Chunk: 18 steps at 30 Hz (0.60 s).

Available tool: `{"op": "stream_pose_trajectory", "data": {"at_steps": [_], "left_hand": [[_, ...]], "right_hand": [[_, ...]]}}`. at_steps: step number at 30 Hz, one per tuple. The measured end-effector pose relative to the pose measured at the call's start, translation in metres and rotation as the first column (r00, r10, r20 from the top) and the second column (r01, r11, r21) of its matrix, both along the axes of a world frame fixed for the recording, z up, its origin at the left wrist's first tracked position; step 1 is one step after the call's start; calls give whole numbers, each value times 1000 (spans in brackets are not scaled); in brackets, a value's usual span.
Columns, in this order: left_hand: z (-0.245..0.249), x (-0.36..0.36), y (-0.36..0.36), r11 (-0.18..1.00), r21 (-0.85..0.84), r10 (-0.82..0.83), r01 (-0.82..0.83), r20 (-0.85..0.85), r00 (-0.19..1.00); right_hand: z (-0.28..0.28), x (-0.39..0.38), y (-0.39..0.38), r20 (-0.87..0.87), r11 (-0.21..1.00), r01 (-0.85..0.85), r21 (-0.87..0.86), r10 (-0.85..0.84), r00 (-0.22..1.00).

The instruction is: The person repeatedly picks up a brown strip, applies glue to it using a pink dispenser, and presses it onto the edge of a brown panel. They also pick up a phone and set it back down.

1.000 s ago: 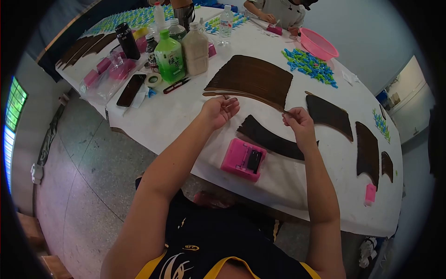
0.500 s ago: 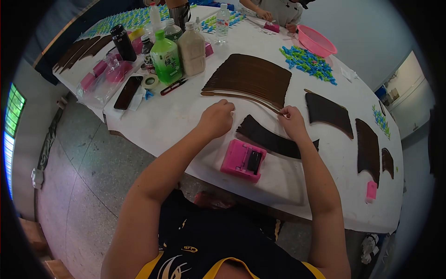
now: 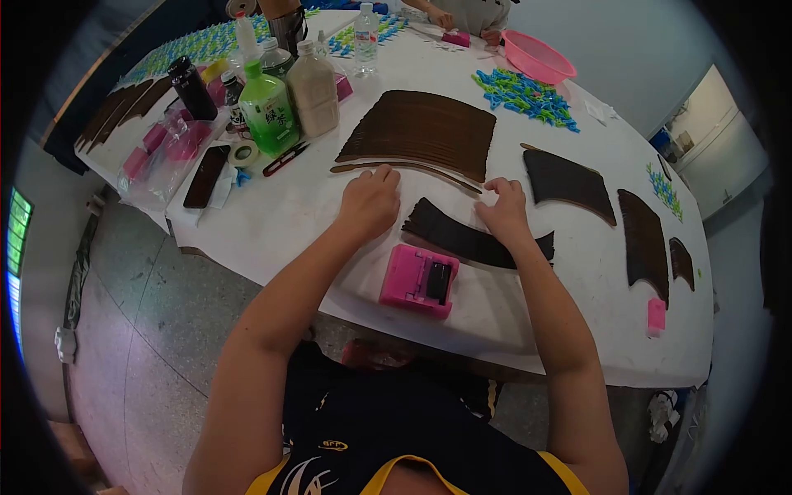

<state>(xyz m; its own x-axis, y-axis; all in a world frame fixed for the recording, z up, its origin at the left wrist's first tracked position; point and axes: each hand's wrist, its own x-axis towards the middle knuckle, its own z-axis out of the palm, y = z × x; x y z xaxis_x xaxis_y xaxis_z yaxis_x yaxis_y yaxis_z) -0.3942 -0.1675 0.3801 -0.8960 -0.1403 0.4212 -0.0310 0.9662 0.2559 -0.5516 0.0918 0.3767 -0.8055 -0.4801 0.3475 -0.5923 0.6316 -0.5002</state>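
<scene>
A thin brown strip (image 3: 441, 176) lies bowed along the near edge of a ridged, curved dark-brown sheet (image 3: 421, 128). At the strip's left half, the fingers of my left hand (image 3: 371, 202) are bunched together against its near side; their tips are partly hidden, so a grip cannot be made out. Just beyond the strip's right end is my right hand (image 3: 505, 213), thumb and fingers apart, nothing between them. Below both hands rests a curved black-brown band (image 3: 450, 239), partly covered by my right wrist. Nearer to me stands a pink block with a black insert (image 3: 418, 280).
On the right lie more dark curved pieces (image 3: 569, 186) and a small pink block (image 3: 656, 318). Blue and green clips (image 3: 528, 99) are heaped by a pink basin (image 3: 536, 58). Bottles (image 3: 268, 115), a phone (image 3: 206, 177) and a cutter (image 3: 285, 158) sit left. Another person's hand (image 3: 443, 18) works opposite.
My right hand has let go of the strip's right end and opened. My left hand has moved up to the strip. The whole view has shifted slightly.
</scene>
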Motion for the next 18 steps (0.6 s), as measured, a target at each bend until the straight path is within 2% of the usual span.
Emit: {"op": "stream_pose_trajectory", "data": {"at_steps": [4, 6, 18], "left_hand": [[-1, 0, -1, 1000, -11, -20, 20, -24, 1000], [-1, -2, 0, 1000, -17, -27, 26, -35, 999], [-3, -13, -5, 998, -42, -47, 46, -36, 998]], "right_hand": [[5, 27, 7, 75, 995, -100, 25, 98, 992], [12, 36, 4, 82, 971, -118, 206, 103, 991], [19, 33, -11, 147, 936, -33, 351, -20, 989]]}}
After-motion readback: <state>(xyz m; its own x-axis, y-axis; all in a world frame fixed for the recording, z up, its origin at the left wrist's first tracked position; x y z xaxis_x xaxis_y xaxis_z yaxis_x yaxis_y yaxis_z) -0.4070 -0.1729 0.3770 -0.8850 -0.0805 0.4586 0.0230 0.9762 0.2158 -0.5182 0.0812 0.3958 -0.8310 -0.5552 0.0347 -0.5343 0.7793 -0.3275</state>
